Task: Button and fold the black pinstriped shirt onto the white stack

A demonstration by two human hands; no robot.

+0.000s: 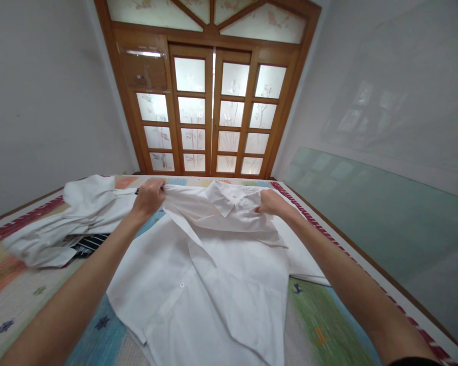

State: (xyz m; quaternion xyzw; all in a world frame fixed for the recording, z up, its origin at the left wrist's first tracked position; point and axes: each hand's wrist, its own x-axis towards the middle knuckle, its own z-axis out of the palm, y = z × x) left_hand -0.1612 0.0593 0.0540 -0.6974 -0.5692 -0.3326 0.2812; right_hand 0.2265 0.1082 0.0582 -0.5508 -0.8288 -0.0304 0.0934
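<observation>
A white button-up shirt (221,274) lies spread over the patterned bed cover, collar toward the far edge and hem toward me. My left hand (151,195) is closed on the shirt's cloth at the upper left, near the shoulder. On the other side, my right hand (270,202) grips the shirt just right of its collar (229,198). Cloth is drawn taut between both hands, with folds across the chest. Below the collar the front lies partly open, and a single button shows lower down. One sleeve extends to the right under my forearm.
More white clothing (91,203) lies rumpled at the left, with a black-and-white striped piece (91,245) beneath it. The colourful cover (316,325) has a red-and-white border. Walls stand on both sides, a glass panel (366,213) leans right, and wooden doors (213,112) are beyond.
</observation>
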